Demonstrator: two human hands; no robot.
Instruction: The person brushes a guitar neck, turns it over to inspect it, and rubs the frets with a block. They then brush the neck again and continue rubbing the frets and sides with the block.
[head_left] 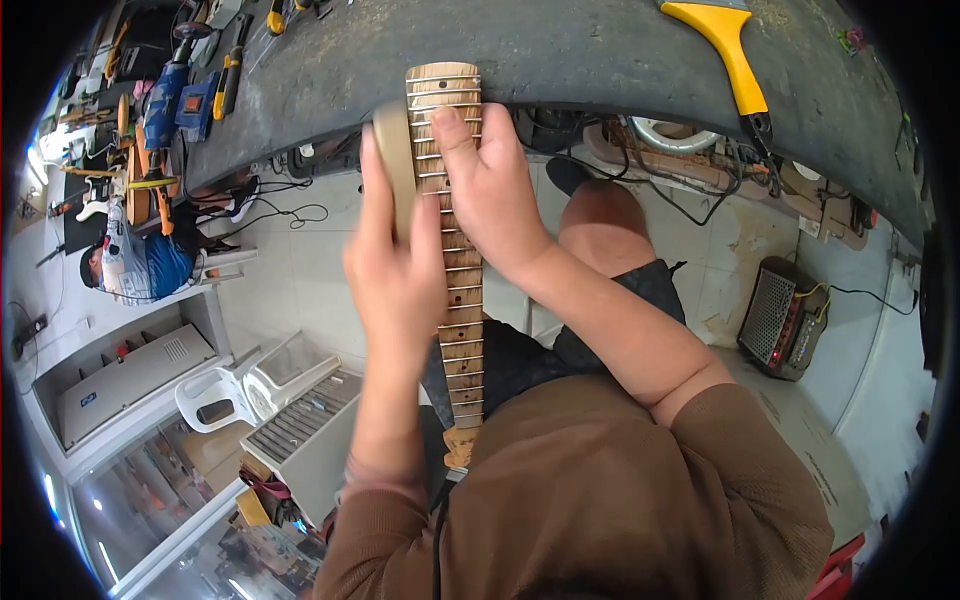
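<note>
Guitar neck (461, 300) runs from the workbench (600, 60) edge back to the person's lap; its lower end is hidden behind the brown sleeve, headstock hard to make out. No readable writing anywhere; label on the small amplifier (785, 320), on the floor right of the neck, is too blurred.

Left hand (395, 275) closed around a pale sanding block (393, 160), pressed to the neck's left edge. Right hand (490, 185) lies flat on the frets, fingers together, pressing down. Yellow-handled scraper (725, 45) on the bench beyond the neck, blade cut off. Another person (140, 262) sits far left.
</note>
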